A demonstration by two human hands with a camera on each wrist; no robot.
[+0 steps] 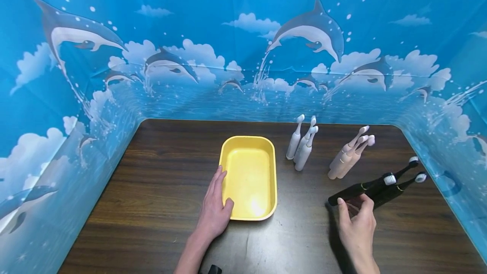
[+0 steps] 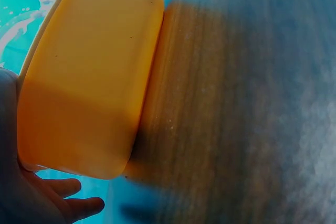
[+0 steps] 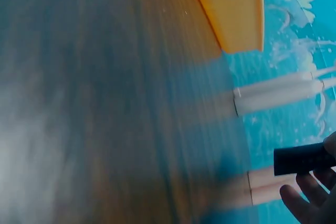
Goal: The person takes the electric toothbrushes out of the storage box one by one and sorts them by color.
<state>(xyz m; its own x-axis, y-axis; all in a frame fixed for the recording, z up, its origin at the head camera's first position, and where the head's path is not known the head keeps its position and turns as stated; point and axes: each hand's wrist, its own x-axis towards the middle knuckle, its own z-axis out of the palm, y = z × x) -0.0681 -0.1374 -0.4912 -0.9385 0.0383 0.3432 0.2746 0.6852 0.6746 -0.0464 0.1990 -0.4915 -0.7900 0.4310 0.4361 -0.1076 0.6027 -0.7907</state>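
Note:
A yellow rectangular tray (image 1: pixel 249 217) lies on the table, and its outer wall (image 2: pixel 94 66) fills much of the left wrist view. My left hand (image 1: pixel 214 206) rests against the tray's left side, thumb at the near left corner and fingers extended along the rim. My right hand (image 1: pixel 357 227) pinches a black electric toothbrush (image 1: pixel 348 193) by its handle, which leans with the brush head up to the right. In the right wrist view that black handle (image 3: pixel 302 159) shows between thumb and fingers. Two more black electric toothbrushes (image 1: pixel 393 193) stand just behind it.
White electric toothbrushes (image 1: pixel 303 153) stand upright right of the tray. A group of pale pink electric toothbrushes (image 1: pixel 344 162) stands between them and the black ones. A blue dolphin-print cloth (image 1: pixel 266 96) walls the back and sides of the dark wooden table (image 1: pixel 152 181).

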